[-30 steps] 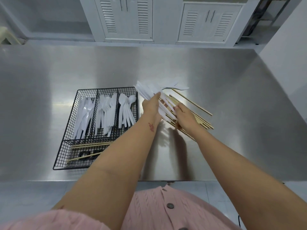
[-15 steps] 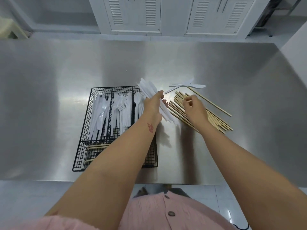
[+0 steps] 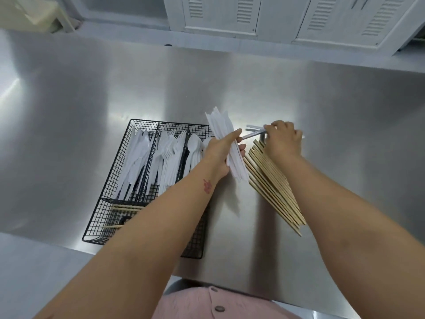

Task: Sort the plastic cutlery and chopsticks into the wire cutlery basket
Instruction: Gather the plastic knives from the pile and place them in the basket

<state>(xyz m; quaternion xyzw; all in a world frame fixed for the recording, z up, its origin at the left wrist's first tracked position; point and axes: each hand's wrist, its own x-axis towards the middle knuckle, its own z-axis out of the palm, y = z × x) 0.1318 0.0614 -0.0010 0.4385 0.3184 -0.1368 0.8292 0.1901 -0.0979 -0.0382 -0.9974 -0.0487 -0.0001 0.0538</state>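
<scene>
From my remote seat I saw the steel bench [image 3: 92, 88] carrying the black wire cutlery basket [image 3: 138, 122], with a pile of wooden chopsticks [image 3: 271, 183] lying fanned on the bench just to its right. The left hand [image 3: 220, 153] hung between the two, its fingers wrapped round a bundle of white plastic cutlery [image 3: 218, 125] that stood up slantwise over the basket's far right corner. The right hand [image 3: 282, 141] reached past the far end of the chopstick pile, its fingers curled and pinching the loose plastic pieces [image 3: 251, 134] there; I could not tell which kind of cutlery they were. In the basket's three long compartments lay knives [image 3: 135, 162] on the left, forks [image 3: 169, 157] in the middle and spoons [image 3: 194, 148] on the right, and a few sorted chopsticks [image 3: 126, 207] lay across the near compartment. The left forearm crossed over the basket's right and near parts and hid them from me, while the right forearm covered one side of the chopstick pile. White louvred cabinets [image 3: 220, 12] stood beyond the bench, and a cream-coloured object [image 3: 34, 12] sat at the far left, too cropped for me to identify. A pink buttoned garment [image 3: 195, 302] showed at the bottom edge. The only marking I could find was a small red mark [image 3: 207, 186] on the left wrist, whose form I could not read.
</scene>
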